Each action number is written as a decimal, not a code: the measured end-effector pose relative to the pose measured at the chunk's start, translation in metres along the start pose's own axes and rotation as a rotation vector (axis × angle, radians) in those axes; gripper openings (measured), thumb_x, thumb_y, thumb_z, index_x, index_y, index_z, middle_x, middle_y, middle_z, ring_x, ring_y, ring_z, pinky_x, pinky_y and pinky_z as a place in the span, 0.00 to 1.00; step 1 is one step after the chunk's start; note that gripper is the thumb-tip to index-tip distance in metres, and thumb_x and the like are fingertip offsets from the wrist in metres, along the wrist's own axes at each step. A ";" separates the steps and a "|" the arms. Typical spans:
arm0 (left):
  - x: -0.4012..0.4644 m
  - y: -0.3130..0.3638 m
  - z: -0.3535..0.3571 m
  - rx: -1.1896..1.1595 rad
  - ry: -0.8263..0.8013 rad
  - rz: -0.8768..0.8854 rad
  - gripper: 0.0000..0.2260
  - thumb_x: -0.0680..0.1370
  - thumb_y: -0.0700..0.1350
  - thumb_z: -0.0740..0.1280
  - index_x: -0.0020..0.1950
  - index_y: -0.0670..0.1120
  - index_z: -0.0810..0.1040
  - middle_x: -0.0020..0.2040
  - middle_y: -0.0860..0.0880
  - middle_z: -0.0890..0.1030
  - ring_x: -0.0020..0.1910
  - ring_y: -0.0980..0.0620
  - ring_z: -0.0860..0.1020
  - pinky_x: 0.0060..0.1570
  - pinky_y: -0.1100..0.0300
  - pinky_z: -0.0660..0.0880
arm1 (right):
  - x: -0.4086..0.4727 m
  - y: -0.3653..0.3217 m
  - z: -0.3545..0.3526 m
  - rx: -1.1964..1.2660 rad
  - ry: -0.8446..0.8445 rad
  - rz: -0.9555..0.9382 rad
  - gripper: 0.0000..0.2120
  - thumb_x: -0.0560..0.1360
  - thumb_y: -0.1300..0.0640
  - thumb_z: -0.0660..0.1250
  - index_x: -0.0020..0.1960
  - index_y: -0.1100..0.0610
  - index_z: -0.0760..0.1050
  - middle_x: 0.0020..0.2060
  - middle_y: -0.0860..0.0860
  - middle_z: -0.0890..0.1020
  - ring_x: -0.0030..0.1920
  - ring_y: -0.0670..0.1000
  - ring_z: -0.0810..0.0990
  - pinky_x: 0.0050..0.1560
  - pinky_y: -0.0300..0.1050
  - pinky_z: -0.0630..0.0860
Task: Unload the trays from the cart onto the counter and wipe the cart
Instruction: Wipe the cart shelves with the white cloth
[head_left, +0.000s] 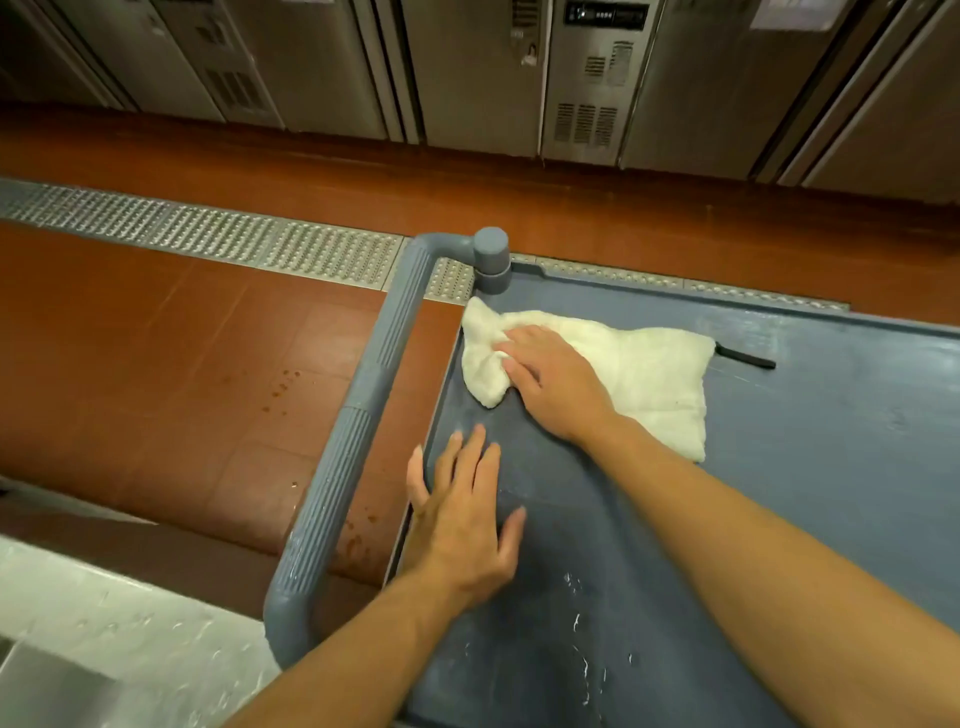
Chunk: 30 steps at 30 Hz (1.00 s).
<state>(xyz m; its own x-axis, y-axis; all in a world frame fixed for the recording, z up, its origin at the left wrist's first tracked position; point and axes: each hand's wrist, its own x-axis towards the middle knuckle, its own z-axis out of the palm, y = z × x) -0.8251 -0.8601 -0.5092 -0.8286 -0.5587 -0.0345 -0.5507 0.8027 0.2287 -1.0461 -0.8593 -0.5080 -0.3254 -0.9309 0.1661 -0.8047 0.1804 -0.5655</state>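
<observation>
The right hand (553, 387) presses flat on the white cloth (623, 374) at the cart (831, 467) top's far handle-side corner. The cloth's length trails along the far edge, unwiped surface nearer. The left hand (467, 519) rests flat, fingers straight, near the handle (353, 431).

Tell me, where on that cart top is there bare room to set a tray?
The cart top is bare right of the white cloth, past the thin black strip, and near the camera between the forearms. The handle corner is crowded: right hand on cloth, left hand flat.
</observation>
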 end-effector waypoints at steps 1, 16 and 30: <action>0.000 0.000 -0.003 -0.125 0.049 -0.007 0.29 0.75 0.58 0.61 0.71 0.43 0.74 0.76 0.43 0.71 0.74 0.41 0.71 0.73 0.36 0.54 | -0.011 -0.005 -0.001 0.030 -0.016 -0.024 0.14 0.84 0.59 0.62 0.65 0.61 0.81 0.64 0.58 0.81 0.66 0.55 0.73 0.71 0.39 0.59; 0.033 -0.014 -0.047 -0.712 0.097 -0.625 0.24 0.88 0.55 0.51 0.84 0.52 0.57 0.83 0.50 0.61 0.81 0.50 0.60 0.76 0.55 0.56 | -0.049 -0.034 0.014 0.040 -0.154 0.026 0.18 0.87 0.52 0.57 0.73 0.53 0.76 0.76 0.49 0.72 0.79 0.52 0.62 0.79 0.43 0.45; 0.031 -0.021 -0.040 -0.667 0.017 -0.545 0.29 0.83 0.63 0.55 0.82 0.52 0.62 0.80 0.49 0.66 0.77 0.47 0.66 0.75 0.45 0.65 | -0.248 -0.073 -0.008 0.120 -0.435 -0.325 0.16 0.87 0.50 0.57 0.68 0.51 0.78 0.75 0.44 0.74 0.80 0.48 0.63 0.81 0.50 0.53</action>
<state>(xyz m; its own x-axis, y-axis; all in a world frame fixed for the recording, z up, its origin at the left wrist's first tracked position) -0.8353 -0.9031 -0.4761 -0.4609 -0.8379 -0.2925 -0.6928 0.1337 0.7086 -0.9105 -0.6393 -0.5019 0.1852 -0.9826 0.0131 -0.7590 -0.1514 -0.6332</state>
